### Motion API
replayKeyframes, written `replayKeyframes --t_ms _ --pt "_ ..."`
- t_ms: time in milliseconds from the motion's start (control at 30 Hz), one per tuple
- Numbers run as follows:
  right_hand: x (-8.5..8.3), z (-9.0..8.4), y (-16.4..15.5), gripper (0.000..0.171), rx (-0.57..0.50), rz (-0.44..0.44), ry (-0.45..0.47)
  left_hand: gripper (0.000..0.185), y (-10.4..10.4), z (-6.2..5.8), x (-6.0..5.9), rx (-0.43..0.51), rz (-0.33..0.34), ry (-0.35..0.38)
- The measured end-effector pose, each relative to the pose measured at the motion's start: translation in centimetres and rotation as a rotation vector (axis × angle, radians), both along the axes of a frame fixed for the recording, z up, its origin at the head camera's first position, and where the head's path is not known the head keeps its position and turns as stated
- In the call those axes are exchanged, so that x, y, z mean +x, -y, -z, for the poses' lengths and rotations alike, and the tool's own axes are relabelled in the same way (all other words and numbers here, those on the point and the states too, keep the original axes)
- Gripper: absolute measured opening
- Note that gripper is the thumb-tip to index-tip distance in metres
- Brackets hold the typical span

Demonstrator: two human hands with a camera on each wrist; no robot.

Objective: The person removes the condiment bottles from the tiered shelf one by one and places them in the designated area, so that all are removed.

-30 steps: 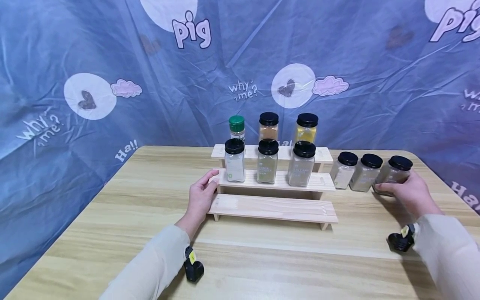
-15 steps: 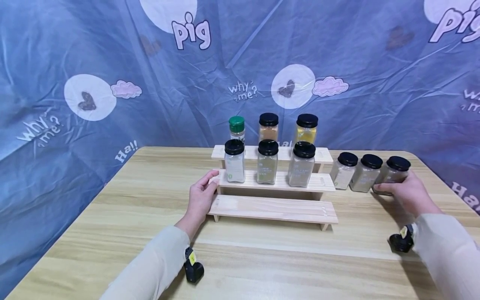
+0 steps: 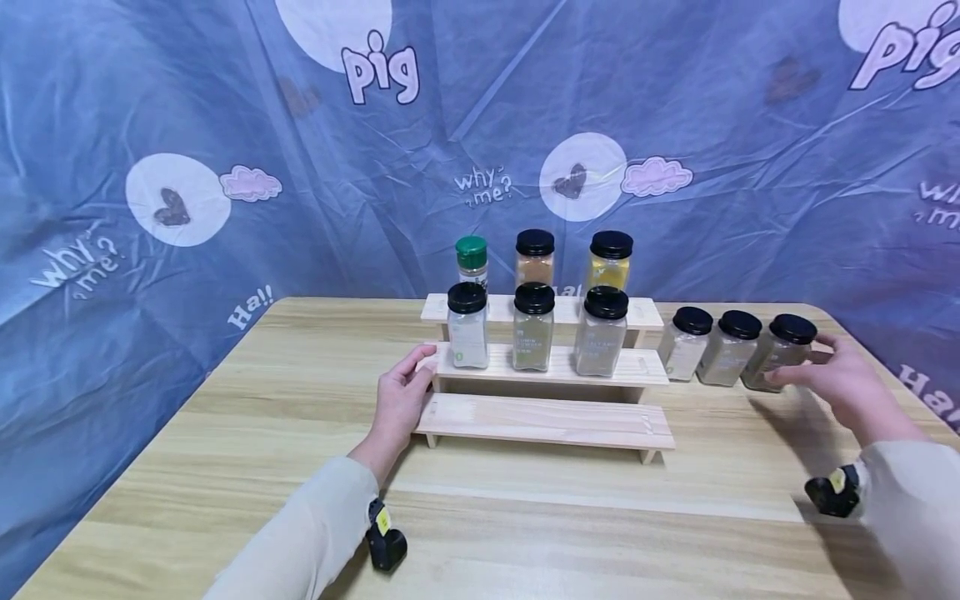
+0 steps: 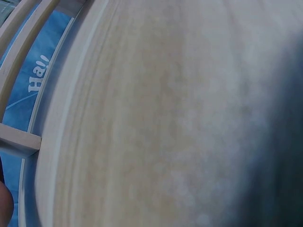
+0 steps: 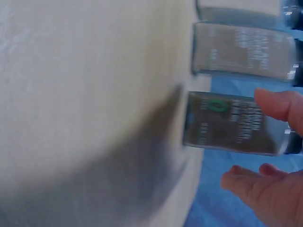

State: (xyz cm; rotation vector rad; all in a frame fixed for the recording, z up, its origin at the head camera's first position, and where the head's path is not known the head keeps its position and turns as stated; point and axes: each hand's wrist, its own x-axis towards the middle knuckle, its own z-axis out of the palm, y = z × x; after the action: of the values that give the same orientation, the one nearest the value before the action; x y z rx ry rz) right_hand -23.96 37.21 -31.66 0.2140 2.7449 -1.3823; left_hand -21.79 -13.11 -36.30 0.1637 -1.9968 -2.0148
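Note:
A three-tier wooden spice rack point(image 3: 546, 421) stands on the table, its lowest tier bare. My left hand point(image 3: 401, 396) holds the left end of its middle tier; the left wrist view shows only a bit of a finger at the edge. Beside the rack's right end, my right hand point(image 3: 851, 385) is spread around a dark-filled spice jar point(image 5: 227, 124) with a black lid. Its thumb lies over the jar's near face, while the fingers point(image 5: 244, 182) are apart from the glass. Two more spice jars, one pale point(image 3: 686, 346) and one greyish-brown point(image 3: 729, 354), stand upright to its left.
Three black-lidded jars, the middle one a green-brown jar point(image 3: 533, 333), stand on the middle tier. Behind them on the top tier are a green-capped shaker point(image 3: 472, 254), an orange-brown jar point(image 3: 536, 265) and a yellow jar point(image 3: 610, 271). A blue printed cloth point(image 3: 337, 208) hangs behind the table point(image 3: 525, 533).
My right hand has loosened from the dark spice jar and drawn back to the right, its fingers now off the glass. The left hand keeps its place on the rack.

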Motion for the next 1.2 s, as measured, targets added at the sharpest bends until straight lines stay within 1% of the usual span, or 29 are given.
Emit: replayKeyframes --t_ms 167,267,367,500,567,667,767,833,967,1000,1100,1200 --pt "0.7 -1.1 0.3 0.102 -0.006 0.088 -0.057 0.031 0.0 -0.1 0.0 0.010 0.004 -0.009" --pt "1.0 -1.5 0.5 0.100 -0.023 0.124 -0.095 0.031 0.0 -0.1 0.0 0.020 0.004 -0.015" --pt "1.1 -1.9 0.8 0.098 -0.051 0.130 -0.127 0.031 0.0 -0.1 0.1 0.020 0.001 -0.018" --pt "1.4 -2.5 1.8 0.094 -0.108 0.116 -0.166 0.030 0.0 0.1 0.0 0.018 0.000 -0.028" --pt "1.7 -2.8 2.5 0.090 -0.160 0.111 -0.196 0.030 0.0 0.1 0.0 0.018 0.000 -0.032" --pt "2.0 -3.1 3.6 0.086 -0.323 0.109 -0.256 0.030 0.0 0.2 -0.1 0.017 0.000 -0.034" --pt "2.4 -3.4 4.6 0.084 -0.494 0.081 -0.290 0.030 0.0 0.2 -0.1 0.015 -0.004 -0.027" --pt "2.6 -3.6 5.1 0.076 -0.557 0.053 -0.304 0.030 0.0 0.1 -0.1 0.009 -0.005 -0.021" --pt "2.9 -3.9 6.1 0.056 -0.613 -0.009 -0.331 0.031 0.0 0.1 -0.1 0.015 0.006 -0.015" --pt "3.0 -4.0 6.3 0.054 -0.622 -0.025 -0.341 0.031 0.0 0.1 -0.1 0.018 0.009 -0.016" --pt "3.1 -4.1 7.0 0.052 -0.647 -0.076 -0.358 0.031 0.0 0.1 -0.1 0.030 0.013 -0.020" --pt "3.2 -4.2 7.8 0.052 -0.648 -0.123 -0.351 0.031 -0.1 0.1 -0.1 0.033 0.013 -0.023"
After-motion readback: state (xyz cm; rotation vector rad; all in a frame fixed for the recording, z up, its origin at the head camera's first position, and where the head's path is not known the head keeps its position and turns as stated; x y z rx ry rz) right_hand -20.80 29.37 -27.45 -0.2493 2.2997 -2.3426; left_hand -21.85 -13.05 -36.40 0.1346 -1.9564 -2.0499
